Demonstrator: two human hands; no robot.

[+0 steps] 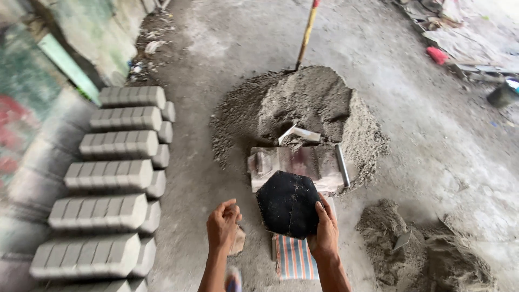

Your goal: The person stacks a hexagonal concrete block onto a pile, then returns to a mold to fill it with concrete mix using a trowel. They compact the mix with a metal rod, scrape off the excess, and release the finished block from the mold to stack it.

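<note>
Head view, looking down. The right hand (324,231) gripped a black hexagonal mould (288,203) by its lower right edge, fingers closed along the rim and thumb on the near face, holding it tilted up off the ground. The mould hung just in front of the grip, above a striped cloth pad (293,258) and just short of a stained metal press plate (297,165) that lay at the foot of a grey cement-mix heap (303,108). The left hand (223,224) was held to the left of the mould, apart from it, fingers loosely curled and holding nothing (whether the fingertips met cannot be told). Both forearms rose from the lower edge of the frame, wrists roughly level, the right wrist bent inward toward the mould.

The step in hand appeared to be carrying the mould between pad and plate, one-handed. Any further handling would seem to call for the free hand to steady the mould's opposite edge, since the single-edge grip left it canted.

Well to the left of the grip stood rows of grey hexagonal paving blocks (108,178); beyond the heap stood a shovel handle (307,32).
</note>
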